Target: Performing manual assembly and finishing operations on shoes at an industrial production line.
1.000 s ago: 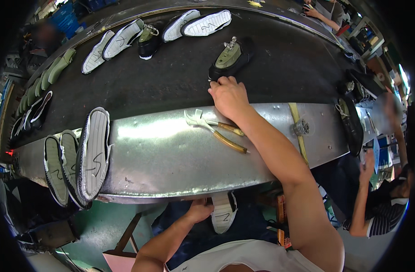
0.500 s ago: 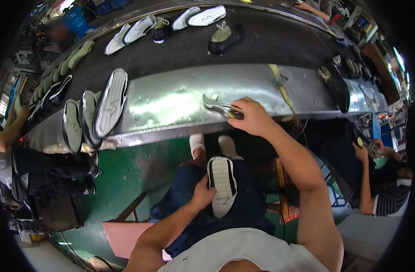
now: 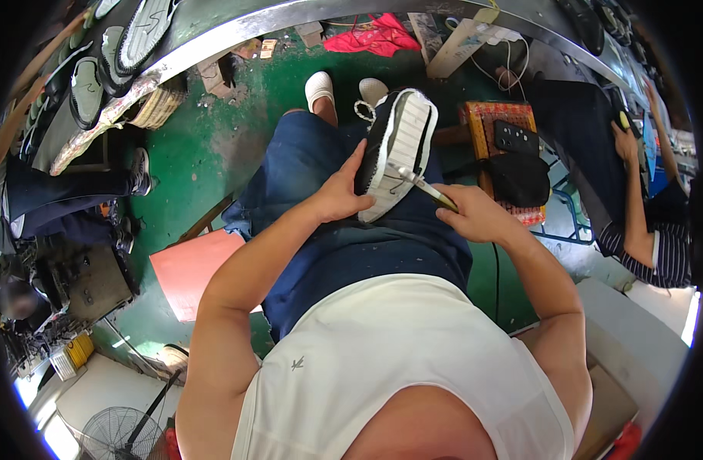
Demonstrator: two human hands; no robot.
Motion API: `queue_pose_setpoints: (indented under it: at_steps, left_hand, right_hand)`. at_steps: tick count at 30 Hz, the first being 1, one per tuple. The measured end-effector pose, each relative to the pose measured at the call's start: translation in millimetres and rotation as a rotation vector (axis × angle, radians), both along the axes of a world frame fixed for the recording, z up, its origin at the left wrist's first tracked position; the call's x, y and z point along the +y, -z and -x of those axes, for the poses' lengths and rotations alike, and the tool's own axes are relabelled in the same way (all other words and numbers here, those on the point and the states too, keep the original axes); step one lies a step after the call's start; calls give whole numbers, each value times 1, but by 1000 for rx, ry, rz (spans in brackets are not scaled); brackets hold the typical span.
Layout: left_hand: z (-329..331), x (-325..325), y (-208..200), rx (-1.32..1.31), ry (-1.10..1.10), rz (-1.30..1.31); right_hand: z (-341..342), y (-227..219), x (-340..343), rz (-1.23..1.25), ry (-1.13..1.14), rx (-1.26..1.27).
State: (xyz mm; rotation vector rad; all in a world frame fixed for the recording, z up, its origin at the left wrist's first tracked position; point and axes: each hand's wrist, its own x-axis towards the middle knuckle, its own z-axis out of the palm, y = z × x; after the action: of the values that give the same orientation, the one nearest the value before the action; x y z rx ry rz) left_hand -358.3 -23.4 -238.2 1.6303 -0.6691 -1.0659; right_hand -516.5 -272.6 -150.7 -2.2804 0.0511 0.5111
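Observation:
A shoe (image 3: 407, 140) lies tilted on my lap, its white ribbed sole facing up and a dark mark drawn near the heel. Its upper is black, and a looped lace sticks out at its far left. My left hand (image 3: 340, 193) is closed on the shoe's left side, thumb by the near end of the sole. In my right hand (image 3: 476, 211) are metal pliers (image 3: 426, 188) with a yellowish handle. Their silver head rests on or just over the sole, close to the right edge; exact contact cannot be made out.
To the right, a woven-topped stool (image 3: 474, 123) carries a phone (image 3: 515, 138) and a black bag (image 3: 518, 179). A pink board (image 3: 194, 272) is at my left. The metal bench edge (image 3: 271, 24) runs across the far side, with more shoes (image 3: 144, 34) at left. A co-worker's arm (image 3: 635, 195) shows at right.
My right hand has brought the pliers from the metal bench down to the sole. The shoe is tilted further and raised toward them. The view has tipped downward.

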Motion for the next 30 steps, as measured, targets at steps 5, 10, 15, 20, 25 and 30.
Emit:
queue_pose_setpoints:
  at_steps: [5,10,15,20,25,30]
  left_hand:
    - [18,5,1,-16,-34,-81]
    - [16,8,11,501,-185,157]
    - [26,-29,19,698,-720,107]
    - [21,-30,35,-115,-740,-210]
    - [15,-26,32,-366,-599,-225]
    - [10,-25,33,-688,-426,-132]
  right_hand:
    - [1,7,2,196,-91,-318]
    - [-49,-21,18,593,-380,-33]
    - [-59,4,21,397,-402,21]
    - [-47,30,31,262,-204,-140]
    - [-65,26,9,445,-210,-470]
    - [-68,37,12,447,-96,-185]
